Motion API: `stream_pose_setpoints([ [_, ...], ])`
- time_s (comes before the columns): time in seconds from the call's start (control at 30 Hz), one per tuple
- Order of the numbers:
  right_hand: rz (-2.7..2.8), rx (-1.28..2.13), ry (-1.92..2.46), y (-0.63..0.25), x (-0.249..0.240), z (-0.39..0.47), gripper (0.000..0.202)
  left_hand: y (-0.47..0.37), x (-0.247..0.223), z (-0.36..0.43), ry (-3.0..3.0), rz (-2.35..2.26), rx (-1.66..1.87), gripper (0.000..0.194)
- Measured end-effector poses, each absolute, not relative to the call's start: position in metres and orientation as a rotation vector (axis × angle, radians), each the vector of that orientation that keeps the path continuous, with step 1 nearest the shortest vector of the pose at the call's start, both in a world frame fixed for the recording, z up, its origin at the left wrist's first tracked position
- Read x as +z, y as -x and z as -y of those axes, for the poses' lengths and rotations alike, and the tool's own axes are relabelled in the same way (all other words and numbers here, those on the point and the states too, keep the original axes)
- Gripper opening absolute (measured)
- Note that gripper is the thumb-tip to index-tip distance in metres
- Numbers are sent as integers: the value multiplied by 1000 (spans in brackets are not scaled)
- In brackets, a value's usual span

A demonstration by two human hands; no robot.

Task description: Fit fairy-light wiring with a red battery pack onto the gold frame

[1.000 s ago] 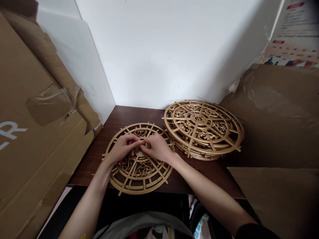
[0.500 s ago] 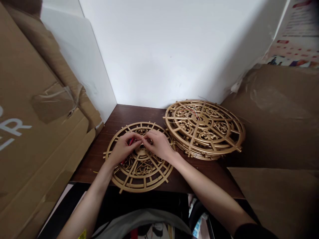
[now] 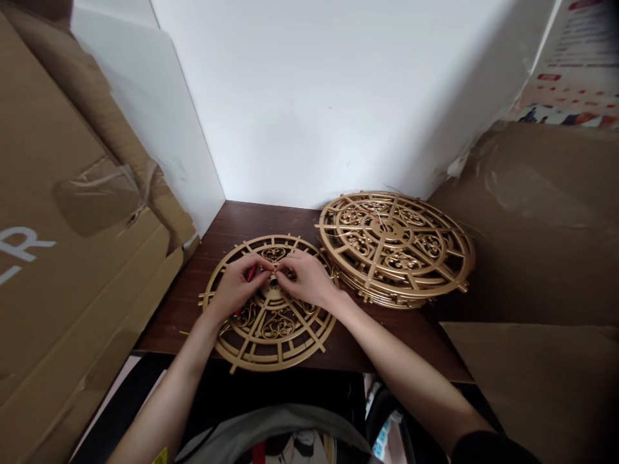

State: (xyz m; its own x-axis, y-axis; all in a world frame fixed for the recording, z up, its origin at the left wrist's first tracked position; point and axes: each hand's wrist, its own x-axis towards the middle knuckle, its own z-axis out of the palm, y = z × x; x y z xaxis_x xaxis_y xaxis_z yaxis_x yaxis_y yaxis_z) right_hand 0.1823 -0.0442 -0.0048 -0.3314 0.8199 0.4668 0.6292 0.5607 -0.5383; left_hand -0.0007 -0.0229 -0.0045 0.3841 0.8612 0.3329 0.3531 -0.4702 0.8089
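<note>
A round gold lattice frame (image 3: 285,357) with scrollwork panels lies flat on the dark wooden table. Over its hub, my left hand (image 3: 238,283) and my right hand (image 3: 305,278) meet fingertip to fingertip. Thumb and index finger are pinched on each side, and whatever is between them is too small to make out. A red tool handle (image 3: 251,273) is tucked inside my left hand, partly hidden by the fingers; its kind does not show. Beside my right wrist, thin yellow ties (image 3: 333,276) poke up at the frame's edge.
A stack of similar gold frames (image 3: 396,258) stands on the right, with thin red and white wires (image 3: 381,222) on top. Cardboard boxes (image 3: 62,212) wall in the left side, and more cardboard (image 3: 541,225) is on the right. Behind the table (image 3: 232,222) rises a white panel (image 3: 300,109).
The view has shifted very slightly. Both hands stay pinched together over the hub, with only tiny finger movement.
</note>
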Motion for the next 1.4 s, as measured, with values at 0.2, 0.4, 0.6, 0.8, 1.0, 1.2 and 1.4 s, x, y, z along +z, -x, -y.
stream_pose_setpoints([
  [0.2, 1952, 551, 1121, -180, -3, 43, 7, 2, -5, 20, -2026, -1061, 1085, 10],
  [0.4, 1893, 769, 1086, -181, 1, 44, 7, 2, -11, 16, -1840, -1172, 1210, 15],
  [0.6, 1771, 1014, 1127, -181, -1, 42, 3, 2, -10, 14, -1874, -1229, 1109, 17],
  [0.8, 1512, 1283, 868, -180, -1, 39, 15, 3, -12, 12, -1832, -1199, 1109, 17],
  [1.0, 1328, 1270, 909, -182, 1, 37, 10, 3, -15, 14, -1629, -1159, 1160, 22],
  [1.2, 1211, 1224, 858, -180, 2, 37, 11, 0, -10, 18, -1440, -1116, 1178, 26],
  [1.4, 1370, 1168, 808, -173, -9, 40, 28, 3, -11, 17, -1513, -1140, 1130, 24],
])
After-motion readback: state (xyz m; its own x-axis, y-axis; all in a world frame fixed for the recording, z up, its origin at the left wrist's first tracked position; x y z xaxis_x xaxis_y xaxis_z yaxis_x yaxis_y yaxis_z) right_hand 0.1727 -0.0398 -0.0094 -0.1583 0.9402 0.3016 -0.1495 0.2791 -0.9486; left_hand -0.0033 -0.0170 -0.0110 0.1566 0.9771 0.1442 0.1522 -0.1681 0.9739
